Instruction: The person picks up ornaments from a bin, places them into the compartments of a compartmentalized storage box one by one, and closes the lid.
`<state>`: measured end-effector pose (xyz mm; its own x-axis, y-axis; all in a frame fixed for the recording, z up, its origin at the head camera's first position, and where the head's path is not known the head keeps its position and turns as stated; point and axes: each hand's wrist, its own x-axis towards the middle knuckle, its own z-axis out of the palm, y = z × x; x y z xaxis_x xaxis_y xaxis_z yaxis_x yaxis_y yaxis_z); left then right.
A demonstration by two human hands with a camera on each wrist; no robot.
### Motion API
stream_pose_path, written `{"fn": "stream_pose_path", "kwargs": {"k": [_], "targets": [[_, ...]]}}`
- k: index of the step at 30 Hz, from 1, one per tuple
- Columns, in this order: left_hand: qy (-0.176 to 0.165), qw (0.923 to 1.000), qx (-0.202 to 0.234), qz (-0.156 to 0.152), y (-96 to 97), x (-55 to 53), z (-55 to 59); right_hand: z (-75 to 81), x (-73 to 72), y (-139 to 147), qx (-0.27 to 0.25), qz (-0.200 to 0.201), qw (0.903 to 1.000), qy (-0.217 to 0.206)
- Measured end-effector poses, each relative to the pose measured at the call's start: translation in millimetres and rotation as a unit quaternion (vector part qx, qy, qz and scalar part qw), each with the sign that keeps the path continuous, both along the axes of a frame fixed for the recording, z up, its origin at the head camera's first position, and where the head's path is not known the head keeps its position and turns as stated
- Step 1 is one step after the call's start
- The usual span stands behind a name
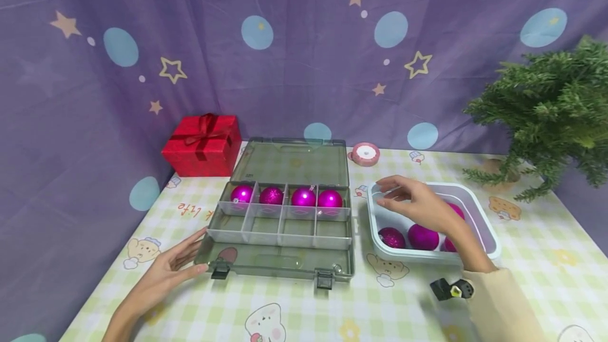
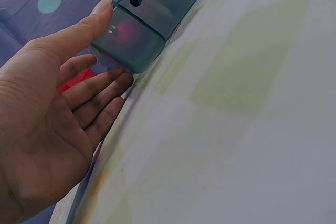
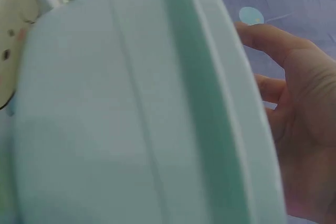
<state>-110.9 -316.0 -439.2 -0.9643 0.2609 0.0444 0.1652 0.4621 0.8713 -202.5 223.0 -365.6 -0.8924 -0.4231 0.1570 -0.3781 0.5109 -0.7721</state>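
Observation:
A clear grey divided case [image 1: 275, 263] lies with its lid tipped back. Shiny magenta Christmas baubles [image 1: 303, 197] fill the back row, one to a compartment; the rows in front hold none. My left hand [image 1: 161, 276] rests at the case's front left corner, thumb against the front and fingers loosely extended along the side. Over the pale blue tub [image 1: 396, 254] hovers my right hand [image 1: 420, 207], fingers loosely bent, with nothing visible in its grasp. Several more magenta baubles [image 1: 424, 237] lie in the tub, partly hidden by my right hand and forearm. The tub's wall [image 3: 105, 103] fills most of the right wrist view.
Behind the case on the left stands a red gift box [image 1: 204, 146] with a bow. A ribbon roll [image 1: 366, 154] lies by the back edge. An artificial fir tree [image 1: 551, 110] rises at the right. A purple curtain [image 1: 304, 67] hangs behind the table.

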Motion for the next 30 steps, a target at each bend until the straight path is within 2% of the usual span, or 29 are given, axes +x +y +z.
{"fn": "stream_pose_path", "kwargs": {"k": [7,14,24,30], "targets": [[-0.003,1.0000,-0.002,0.004,-0.5,0.0,-0.1,-12.2,14.3,10,0.010,0.007,0.9999,0.004],[-0.011,0.9999,0.003,0.006,0.1,0.5,0.9,-17.2,24.3,16,0.013,0.026,0.9995,0.011],[-0.012,0.9999,0.003,0.004,0.2,0.5,1.1,-19.3,32.3,27,0.020,0.041,0.9989,-0.013],[-0.014,0.9999,0.005,0.004,0.3,0.3,0.9,-19.8,32.0,28,0.045,0.061,0.9970,-0.014]]}}
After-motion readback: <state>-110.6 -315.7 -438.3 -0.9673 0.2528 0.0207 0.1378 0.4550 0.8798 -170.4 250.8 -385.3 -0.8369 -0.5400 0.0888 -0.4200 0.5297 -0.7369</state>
